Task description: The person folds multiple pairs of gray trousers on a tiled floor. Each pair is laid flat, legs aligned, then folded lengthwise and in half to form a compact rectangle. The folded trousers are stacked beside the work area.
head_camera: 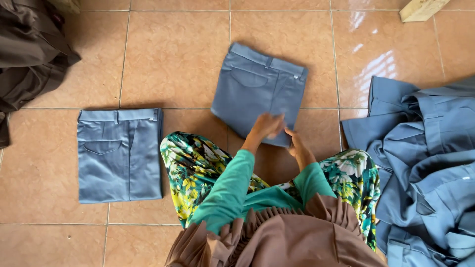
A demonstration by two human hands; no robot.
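Observation:
A folded pair of blue-grey trousers (pixel 255 89) lies on the tiled floor in front of me, waistband away from me. My left hand (pixel 267 126) rests on its near edge, fingers curled over the cloth. My right hand (pixel 297 145) touches the same near edge at its right corner, gripping the fold. Both arms wear green sleeves. My knees, in green floral cloth, frame the hands. A second folded pair of blue-grey trousers (pixel 118 154) lies flat to my left, apart from both hands.
A heap of unfolded blue-grey trousers (pixel 425 163) fills the right side. Dark brown garments (pixel 27 49) are bunched at the top left. A pale wooden piece (pixel 420 9) sticks in at the top right. The floor is glossy tan tile (pixel 173 54).

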